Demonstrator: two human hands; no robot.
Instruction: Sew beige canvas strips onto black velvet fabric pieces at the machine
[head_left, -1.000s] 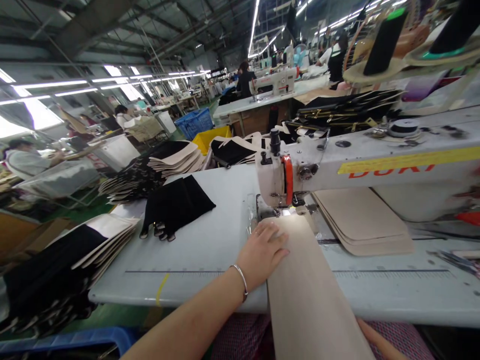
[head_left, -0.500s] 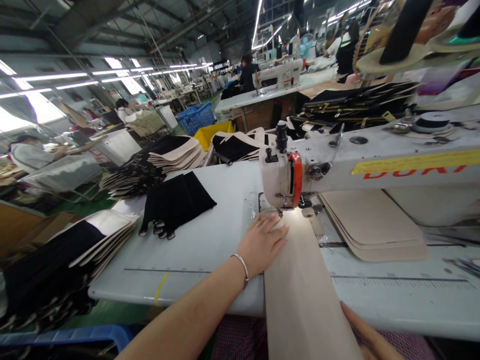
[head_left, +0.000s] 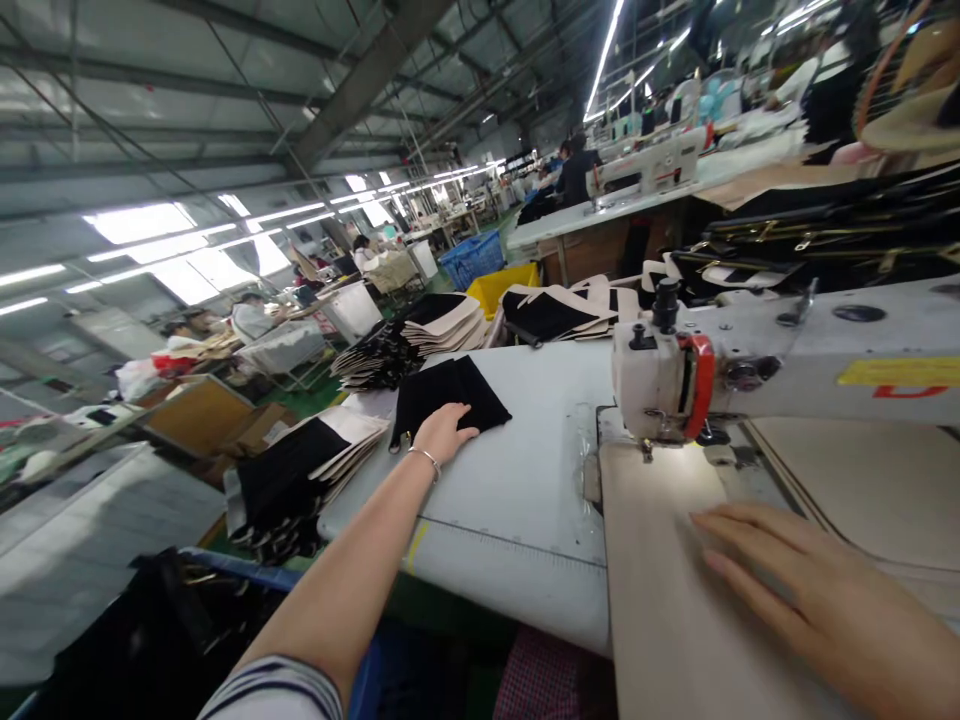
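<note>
My left hand (head_left: pixel 444 435), with a silver bangle at its wrist, rests on a small set of black fabric pieces (head_left: pixel 480 395) at the table's left part. Its thumb stands apart from the fingers, and no grip on the cloth shows. A long beige panel (head_left: pixel 652 580) lies under the needle end of a white sewing machine (head_left: pixel 649 375) with a red-orange guard. Over this panel my right hand (head_left: pixel 795 580) is stretched out, fingers extended and holding nothing. The panel's near end runs out of view at the bottom.
Beige pieces (head_left: pixel 855 480) are stacked right of the needle. Black-and-beige stacks (head_left: pixel 289 465) hang along the table's left edge, with more bundles (head_left: pixel 442 325) behind it. Farther back are a yellow bin (head_left: pixel 504 287), a blue basket (head_left: pixel 472 262) and other people at work.
My left hand has moved from the panel beside the needle to the black pieces on the left. My right hand has come up from the panel's lower edge to above it. The view has turned left.
</note>
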